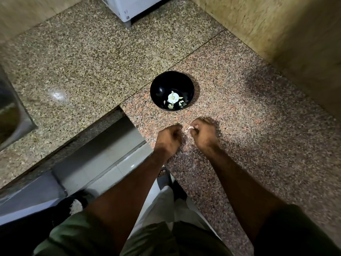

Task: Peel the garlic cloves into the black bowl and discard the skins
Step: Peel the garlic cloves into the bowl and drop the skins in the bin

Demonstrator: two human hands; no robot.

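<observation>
Sink (11,115): one steel basin at the far left edge, set into the granite counter (258,126).
Appliance (129,8): one white unit standing at the back of the counter, only its lower corner in view.
Left hand (168,138): fingers curled inward over the counter, just beside the right hand; what they hold, if anything, cannot be told, since the fingertips are hidden.
Black bowl (160,89): one, round and glossy, standing on the counter beyond both hands and apart from them.
Bowl contents (173,97): one pale whitish lump in the middle with several small yellowish bits around it (cloves or skin, too small to tell, and too blurred to count surely).
Garlic clove (190,128): one, small, pale and curved, off-white with a papery look, held between the two hands just above the counter.
Right hand (203,134): fingers curled, thumb and fingertips pinching the garlic clove.
Hands: two, both bare, forearms reaching in from the bottom.
</observation>
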